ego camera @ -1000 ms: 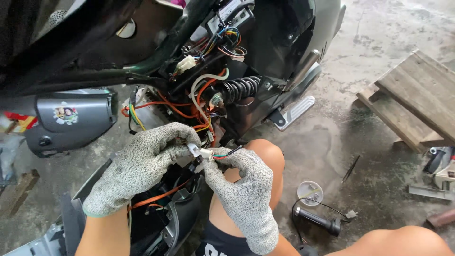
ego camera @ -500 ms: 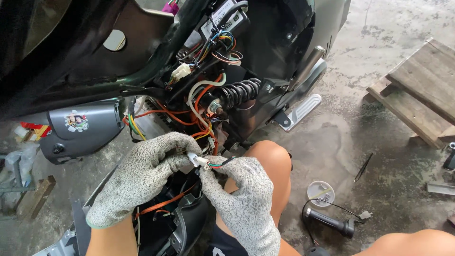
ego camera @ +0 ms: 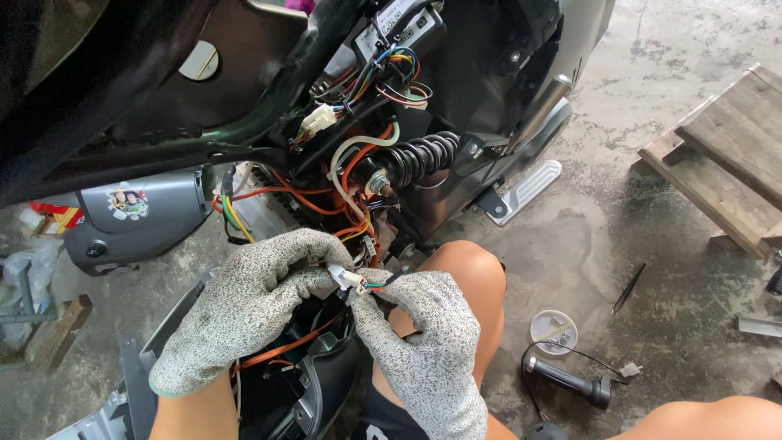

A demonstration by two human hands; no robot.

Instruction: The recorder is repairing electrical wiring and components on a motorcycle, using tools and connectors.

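Both hands wear speckled grey gloves and meet low in the middle: the left hand (ego camera: 252,314) pinches a small white connector (ego camera: 345,278) between its fingertips, and the right hand (ego camera: 423,342) grips the thin wires (ego camera: 376,284) running out of it. Just above hang orange cables (ego camera: 314,204) and a black coil spring (ego camera: 423,159) inside the opened scooter body (ego camera: 489,73). A bare knee (ego camera: 464,269) sits beside the right hand. On the concrete floor (ego camera: 635,204) lie a black handlebar grip (ego camera: 566,381), a small round lid (ego camera: 554,331) and a wooden pallet (ego camera: 725,163).
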